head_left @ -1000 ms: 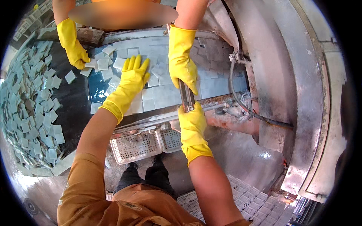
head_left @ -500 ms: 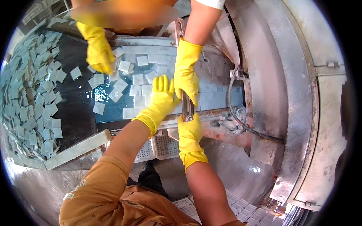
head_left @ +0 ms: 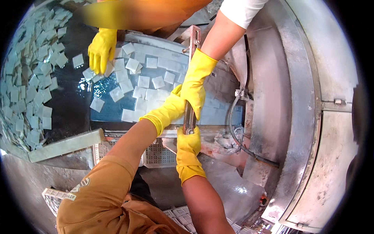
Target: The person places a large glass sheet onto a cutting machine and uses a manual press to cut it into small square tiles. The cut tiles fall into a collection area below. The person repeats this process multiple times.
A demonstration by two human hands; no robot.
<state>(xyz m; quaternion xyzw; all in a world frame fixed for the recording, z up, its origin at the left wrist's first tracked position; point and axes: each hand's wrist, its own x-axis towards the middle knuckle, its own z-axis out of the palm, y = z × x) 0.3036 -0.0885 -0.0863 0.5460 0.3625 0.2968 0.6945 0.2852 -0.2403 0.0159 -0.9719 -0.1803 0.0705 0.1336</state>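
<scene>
In a yellow rubber glove, my right hand [head_left: 188,150] is closed round the near end of a slotted metal bar [head_left: 189,119] lying across the belt. My left hand [head_left: 171,108], gloved alike, reaches over pale square tiles [head_left: 151,94] and meets the bar's left side; its fingers are mostly hidden there. A co-worker's gloved hand [head_left: 193,91] grips the same bar farther up. The co-worker's other hand [head_left: 102,52] hangs with fingers down on loose tiles at the left. Left of the bar the tiles lie partly in rows, partly scattered and tilted.
A large heap of loose tiles [head_left: 33,84] fills the far left, bounded by a pale rail [head_left: 66,145]. White perforated baskets [head_left: 157,156] sit below the near belt edge. To the right, a black hose [head_left: 249,150] curves beside a metal housing [head_left: 280,97].
My left hand has moved right from the tiles to the bar. The co-worker's left-side hand shifted slightly, and the view has shifted. My right hand stays at the bar's near end.
</scene>
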